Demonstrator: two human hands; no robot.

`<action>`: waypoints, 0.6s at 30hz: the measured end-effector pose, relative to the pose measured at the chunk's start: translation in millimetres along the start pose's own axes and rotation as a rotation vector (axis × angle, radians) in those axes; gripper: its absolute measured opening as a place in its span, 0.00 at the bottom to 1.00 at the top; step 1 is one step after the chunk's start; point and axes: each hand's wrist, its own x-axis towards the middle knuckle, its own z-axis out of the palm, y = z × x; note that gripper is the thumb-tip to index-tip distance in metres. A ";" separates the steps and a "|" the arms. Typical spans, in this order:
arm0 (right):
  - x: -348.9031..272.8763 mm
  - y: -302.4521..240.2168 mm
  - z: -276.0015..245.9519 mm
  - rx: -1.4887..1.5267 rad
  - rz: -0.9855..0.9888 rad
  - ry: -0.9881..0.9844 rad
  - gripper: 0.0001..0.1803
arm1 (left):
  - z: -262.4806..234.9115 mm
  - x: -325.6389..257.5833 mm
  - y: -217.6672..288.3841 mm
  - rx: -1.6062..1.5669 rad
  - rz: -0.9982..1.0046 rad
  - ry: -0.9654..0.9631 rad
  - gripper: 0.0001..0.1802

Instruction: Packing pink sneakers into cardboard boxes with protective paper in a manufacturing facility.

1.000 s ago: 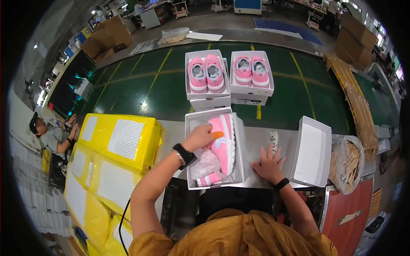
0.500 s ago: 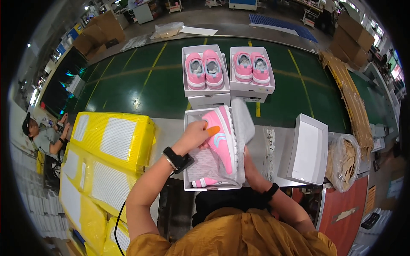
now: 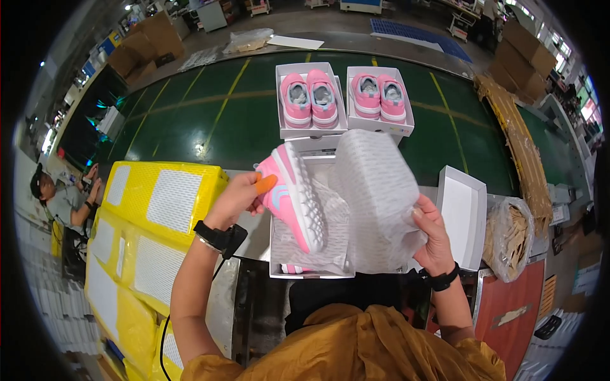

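Note:
My left hand (image 3: pixel 238 198) holds a pink shoe (image 3: pixel 293 195) on its side above an open white shoe box (image 3: pixel 309 270), white sole facing right. The thumb wears an orange finger cover. My right hand (image 3: pixel 433 236) grips a sheet of white wrapping paper (image 3: pixel 376 197) lifted at the box's right side. A second pink shoe (image 3: pixel 291 268) peeks out at the box's near end, mostly hidden under paper.
Two open boxes of pink shoes (image 3: pixel 310 100) (image 3: pixel 379 98) lie on the green conveyor (image 3: pixel 190 120). A white box lid (image 3: pixel 462 216) stands to the right, beside a bag of paper stuffing (image 3: pixel 510 236). Yellow crates (image 3: pixel 159 203) are stacked at left. A person (image 3: pixel 60 197) sits far left.
My right hand left the table and lifted the wrapping paper at the box's right side. My left hand raised the pink shoe higher and tilted it onto its side.

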 end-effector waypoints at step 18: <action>26.7 87.5 76.8 -0.911 -0.256 -0.458 0.25 | 42.0 -3.9 17.7 0.242 0.799 0.383 0.30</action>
